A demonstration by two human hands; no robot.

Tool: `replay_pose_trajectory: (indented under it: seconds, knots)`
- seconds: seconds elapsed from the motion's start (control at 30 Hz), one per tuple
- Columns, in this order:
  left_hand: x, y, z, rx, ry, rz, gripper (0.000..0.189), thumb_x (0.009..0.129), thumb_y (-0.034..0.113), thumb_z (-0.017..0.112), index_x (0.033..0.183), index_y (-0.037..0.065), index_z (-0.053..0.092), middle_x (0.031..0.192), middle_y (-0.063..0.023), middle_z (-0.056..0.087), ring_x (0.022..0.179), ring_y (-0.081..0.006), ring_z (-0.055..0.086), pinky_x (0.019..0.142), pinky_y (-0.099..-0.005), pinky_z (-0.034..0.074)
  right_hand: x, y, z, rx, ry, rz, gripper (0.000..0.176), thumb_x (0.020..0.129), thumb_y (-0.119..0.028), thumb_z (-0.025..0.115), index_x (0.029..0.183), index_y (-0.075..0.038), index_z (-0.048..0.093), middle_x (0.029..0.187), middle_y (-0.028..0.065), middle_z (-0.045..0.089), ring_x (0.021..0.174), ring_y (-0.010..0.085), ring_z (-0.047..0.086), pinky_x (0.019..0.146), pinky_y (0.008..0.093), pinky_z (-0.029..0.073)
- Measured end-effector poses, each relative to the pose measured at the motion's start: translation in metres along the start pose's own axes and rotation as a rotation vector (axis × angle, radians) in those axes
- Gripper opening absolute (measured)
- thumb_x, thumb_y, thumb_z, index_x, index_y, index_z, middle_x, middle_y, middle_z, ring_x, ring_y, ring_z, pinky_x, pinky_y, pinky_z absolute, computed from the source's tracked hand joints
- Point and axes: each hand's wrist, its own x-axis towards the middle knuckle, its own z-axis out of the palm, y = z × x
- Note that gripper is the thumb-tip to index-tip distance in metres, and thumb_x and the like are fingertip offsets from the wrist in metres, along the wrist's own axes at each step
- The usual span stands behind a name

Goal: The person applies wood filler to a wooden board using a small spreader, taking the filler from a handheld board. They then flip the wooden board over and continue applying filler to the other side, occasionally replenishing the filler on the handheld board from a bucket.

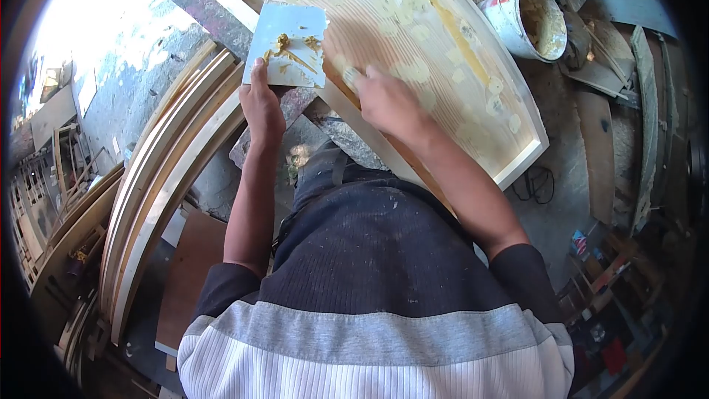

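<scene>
My left hand grips the near edge of a thin white board, its thumb on top. Dabs and streaks of yellow-brown putty lie on that board. My right hand is closed on a small putty knife, largely hidden by the fingers and blurred. It is just right of the board, over the near edge of a curved wooden panel. Pale patches of filler cover much of the panel, and a long yellow-brown putty streak runs along its right part.
A white bucket with dried residue inside stands beyond the panel's right side. Curved wooden strips are stacked at my left. A brown board lies below them. Wood offcuts lie on the floor at right.
</scene>
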Motion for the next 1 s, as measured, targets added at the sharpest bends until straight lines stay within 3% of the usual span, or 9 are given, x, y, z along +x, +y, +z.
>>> replay_pose_trajectory:
  seconds: [0.07, 0.13, 0.17, 0.4, 0.6, 0.7, 0.8, 0.87, 1.0]
  knots:
    - [0.001, 0.005, 0.004, -0.014, -0.004, 0.004, 0.047, 0.1, 0.035, 0.054, 0.106, -0.01, 0.066, 0.09, -0.0124, 0.068, 0.076, -0.0158, 0.065, 0.073, -0.0319, 0.054, -0.001, -0.002, 0.002, -0.07, 0.029, 0.025, 0.014, 0.088, -0.005, 0.056, 0.097, 0.002, 0.065, 0.099, 0.0215, 0.062, 0.084, 0.0398, 0.065, 0.073, 0.0504, 0.053]
    - [-0.006, 0.013, 0.013, -0.049, -0.014, 0.028, 0.048, 0.101, 0.035, 0.054, 0.108, -0.011, 0.065, 0.093, -0.0132, 0.069, 0.079, -0.0173, 0.067, 0.074, -0.0322, 0.054, -0.015, -0.003, -0.009, -0.071, -0.228, 0.011, 0.012, 0.086, -0.003, 0.055, 0.092, 0.003, 0.065, 0.105, 0.0231, 0.063, 0.086, 0.0406, 0.066, 0.076, 0.0515, 0.053]
    - [-0.004, 0.007, 0.007, -0.019, -0.03, 0.031, 0.049, 0.101, 0.036, 0.054, 0.11, -0.011, 0.065, 0.094, -0.0139, 0.069, 0.082, -0.0191, 0.069, 0.075, -0.0329, 0.055, -0.014, 0.003, -0.008, 0.012, -0.09, -0.094, 0.013, 0.085, -0.001, 0.054, 0.092, 0.003, 0.064, 0.108, 0.0243, 0.064, 0.088, 0.0424, 0.066, 0.078, 0.0517, 0.053]
    - [-0.005, 0.007, 0.005, -0.034, -0.024, 0.017, 0.05, 0.101, 0.037, 0.054, 0.111, -0.012, 0.064, 0.097, -0.016, 0.069, 0.085, -0.021, 0.069, 0.078, -0.0351, 0.056, -0.012, 0.027, 0.002, 0.072, -0.041, -0.18, 0.012, 0.085, -0.001, 0.053, 0.091, 0.004, 0.062, 0.102, 0.0258, 0.062, 0.086, 0.0454, 0.064, 0.077, 0.0518, 0.052]
    - [-0.01, 0.008, 0.0, -0.024, 0.008, 0.015, 0.05, 0.101, 0.036, 0.054, 0.109, -0.013, 0.064, 0.097, -0.0157, 0.068, 0.085, -0.02, 0.068, 0.079, -0.0347, 0.056, -0.02, 0.018, 0.021, 0.178, 0.073, -0.054, 0.009, 0.084, -0.002, 0.054, 0.089, 0.002, 0.061, 0.093, 0.0256, 0.06, 0.084, 0.044, 0.064, 0.076, 0.0509, 0.052]
    - [-0.007, 0.01, 0.001, -0.006, -0.015, 0.045, 0.049, 0.101, 0.035, 0.055, 0.106, -0.012, 0.064, 0.093, -0.0147, 0.068, 0.082, -0.019, 0.068, 0.078, -0.0335, 0.056, -0.035, 0.013, -0.007, 0.062, -0.132, -0.025, 0.011, 0.085, -0.002, 0.054, 0.091, 0.002, 0.062, 0.091, 0.0258, 0.059, 0.083, 0.0436, 0.064, 0.076, 0.0493, 0.053]
    - [-0.008, 0.016, 0.007, -0.007, -0.037, 0.062, 0.048, 0.101, 0.035, 0.055, 0.105, -0.011, 0.065, 0.089, -0.0133, 0.067, 0.078, -0.0183, 0.067, 0.075, -0.0323, 0.056, 0.002, 0.004, -0.016, 0.046, 0.01, -0.048, 0.014, 0.083, -0.001, 0.055, 0.091, 0.004, 0.065, 0.088, 0.0272, 0.063, 0.082, 0.0438, 0.066, 0.076, 0.049, 0.054]
    - [-0.006, 0.01, 0.006, -0.012, -0.043, 0.055, 0.047, 0.101, 0.035, 0.054, 0.103, -0.011, 0.065, 0.088, -0.013, 0.067, 0.077, -0.0184, 0.067, 0.074, -0.0321, 0.056, 0.028, -0.01, -0.025, 0.051, -0.172, 0.148, 0.018, 0.078, -0.002, 0.057, 0.09, 0.006, 0.069, 0.086, 0.0292, 0.067, 0.081, 0.0441, 0.068, 0.074, 0.05, 0.055]
    - [-0.004, 0.015, 0.005, -0.028, -0.069, 0.097, 0.046, 0.102, 0.035, 0.054, 0.106, -0.01, 0.064, 0.09, -0.0135, 0.068, 0.08, -0.0195, 0.069, 0.073, -0.0335, 0.058, 0.023, -0.006, -0.027, -0.073, -0.318, 0.069, 0.017, 0.075, -0.003, 0.058, 0.082, 0.006, 0.07, 0.082, 0.0295, 0.067, 0.079, 0.0438, 0.069, 0.071, 0.0503, 0.055]
